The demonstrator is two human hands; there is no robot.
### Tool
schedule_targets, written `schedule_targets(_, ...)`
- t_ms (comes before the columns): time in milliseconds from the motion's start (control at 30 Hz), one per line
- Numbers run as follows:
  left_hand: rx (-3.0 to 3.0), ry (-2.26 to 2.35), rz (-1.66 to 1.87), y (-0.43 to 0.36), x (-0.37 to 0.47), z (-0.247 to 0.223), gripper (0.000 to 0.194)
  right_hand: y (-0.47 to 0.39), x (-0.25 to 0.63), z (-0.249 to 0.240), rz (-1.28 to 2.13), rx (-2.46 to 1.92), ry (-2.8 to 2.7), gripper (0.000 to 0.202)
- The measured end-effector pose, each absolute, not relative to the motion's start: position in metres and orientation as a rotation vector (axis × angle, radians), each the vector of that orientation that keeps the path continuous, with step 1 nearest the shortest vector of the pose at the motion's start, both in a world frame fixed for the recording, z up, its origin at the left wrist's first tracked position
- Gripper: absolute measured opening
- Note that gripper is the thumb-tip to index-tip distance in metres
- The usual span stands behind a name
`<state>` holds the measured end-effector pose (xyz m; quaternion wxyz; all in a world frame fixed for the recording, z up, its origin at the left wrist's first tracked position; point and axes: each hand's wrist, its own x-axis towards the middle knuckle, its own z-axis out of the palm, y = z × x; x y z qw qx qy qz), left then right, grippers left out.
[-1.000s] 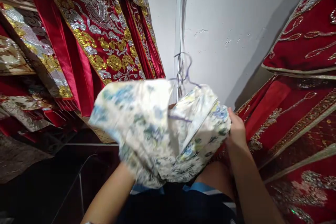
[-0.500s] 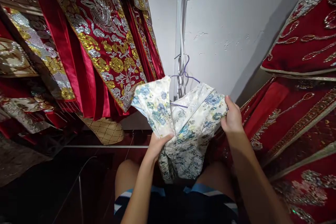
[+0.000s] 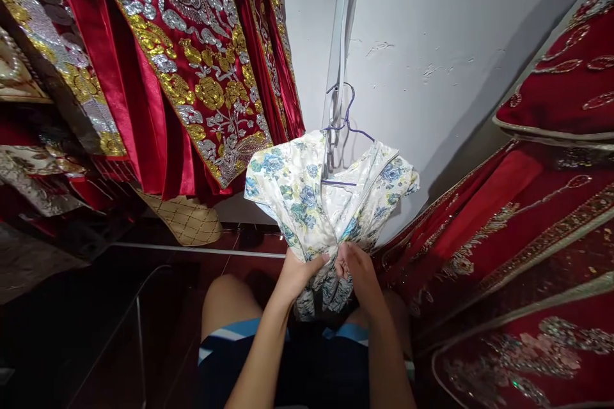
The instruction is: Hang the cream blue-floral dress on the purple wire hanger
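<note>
A white dress (image 3: 302,195) with blue and yellow flowers hangs on a purple wire hanger (image 3: 348,121) in front of me. Its neckline gapes in a V, and the lower part falls out of sight between my knees. My left hand (image 3: 300,273) grips the cloth at the left of the waist, thumb on top. Close beside it, my right hand (image 3: 354,265) pinches the front opening at the bottom of the V, fingers curled. Whether a zip pull sits between those fingers is too small to tell.
Red gowns (image 3: 211,77) with gold and silver embroidery hang at the left. More beaded red garments (image 3: 484,230) hang close on the right. A white wall (image 3: 407,32) with a metal upright (image 3: 343,25) stands behind the hanger. A pale rail (image 3: 192,250) runs low across the left.
My right hand has left the right sleeve and come down to the front opening, beside my left hand. The left hand keeps its hold on the waist. My view has shifted slightly.
</note>
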<state>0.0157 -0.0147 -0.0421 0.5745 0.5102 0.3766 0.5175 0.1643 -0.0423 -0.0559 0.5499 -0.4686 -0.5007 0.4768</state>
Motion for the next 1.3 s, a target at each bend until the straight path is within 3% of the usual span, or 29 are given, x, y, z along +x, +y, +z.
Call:
schedule_targets(133, 1.302, 0.945, 1.199, -0.018, 0.008, -0.042, 0.050, -0.043, 0.153, -0.046, 1.032, -1.211, -1.253, 0.046)
schedule_targets(267, 1.332, 0.948, 1.177, -0.023, 0.002, -0.036, 0.052, -0.048, 0.151, -0.052, 0.921, -1.314, -1.157, 0.047)
schedule_targets(500, 1.358, 1.000, 1.185, -0.028, 0.008, -0.029, 0.055, -0.053, 0.164, -0.051, 1.046, -1.179, -1.330, 0.039)
schedule_targets(633, 1.374, 0.963, 1.134, -0.032, 0.013, -0.026, 0.047, -0.053, 0.166, -0.053, 0.963, -1.200, -1.254, 0.043)
schedule_targets(833, 1.248, 1.047, 1.227, -0.031, 0.012, -0.027, 0.059, -0.058, 0.169, -0.048, 0.968, -1.073, -1.362, 0.039)
schedule_targets(900, 1.160, 1.135, 1.329, -0.031, 0.012, -0.032, 0.065, -0.058, 0.168, -0.048, 0.953, -1.056, -1.317, 0.036)
schedule_targets(1033, 1.173, 1.432, 1.885, -0.035, 0.018, -0.047, 0.077, -0.057, 0.162, -0.050, 0.926, -1.037, -1.280, 0.037)
schedule_targets(1100, 1.415, 1.447, 1.941, -0.039, 0.022, -0.055, 0.063, -0.058, 0.159, -0.050, 0.918, -1.053, -1.306, 0.038)
schedule_targets(1233, 1.760, 1.116, 1.537, -0.039, 0.031, -0.064, 0.017, -0.058, 0.157, -0.042, 0.903, -1.152, -1.477, 0.039)
schedule_targets(1300, 1.752, 1.062, 1.483, -0.035, 0.032, -0.063, 0.015, -0.051, 0.163, -0.033, 0.850, -1.208, -1.636, 0.038)
